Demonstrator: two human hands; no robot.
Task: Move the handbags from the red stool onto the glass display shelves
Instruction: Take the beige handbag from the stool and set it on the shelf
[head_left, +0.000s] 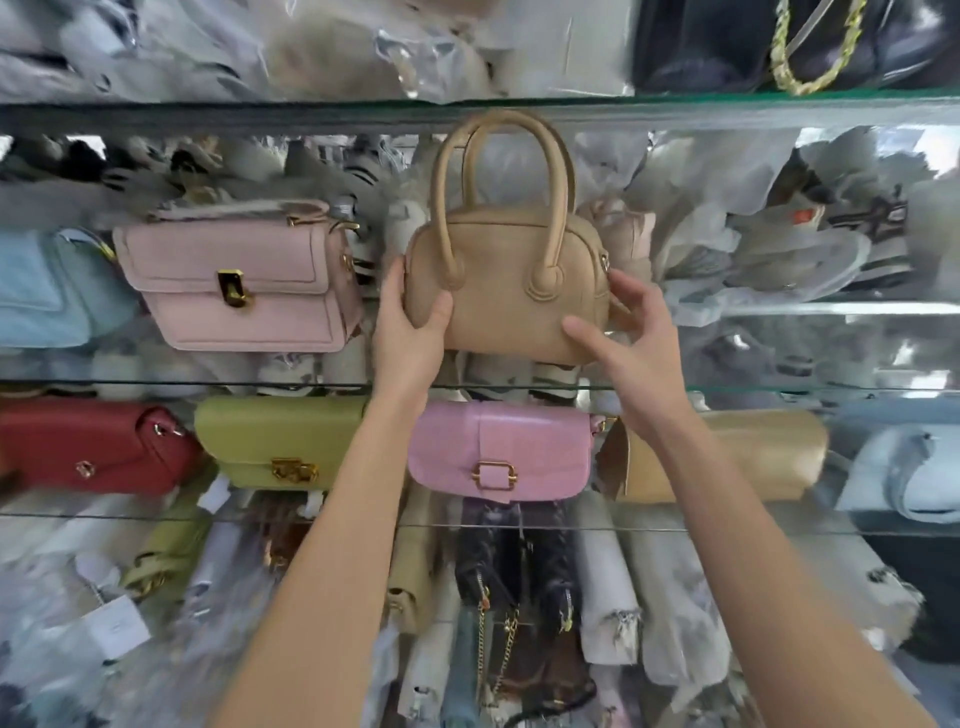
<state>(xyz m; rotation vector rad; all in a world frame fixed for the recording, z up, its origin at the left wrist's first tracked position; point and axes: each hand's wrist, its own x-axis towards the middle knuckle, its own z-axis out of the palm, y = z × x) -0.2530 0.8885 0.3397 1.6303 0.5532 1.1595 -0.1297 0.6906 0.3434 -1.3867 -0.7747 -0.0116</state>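
My left hand (410, 322) and right hand (631, 332) are bracketing the beige handbag (506, 291), fingers (587, 332) spread wide and clasping its two ends. Its long axis is running side to side, handles upright. It is hovering just above the glass shelf (779, 388), right of the pale pink handbag (239, 280), which is resting there.

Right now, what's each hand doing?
Left hand: closed on the left end of the beige handbag.
Right hand: fingers spread around the bag's right end, thumb on its front.
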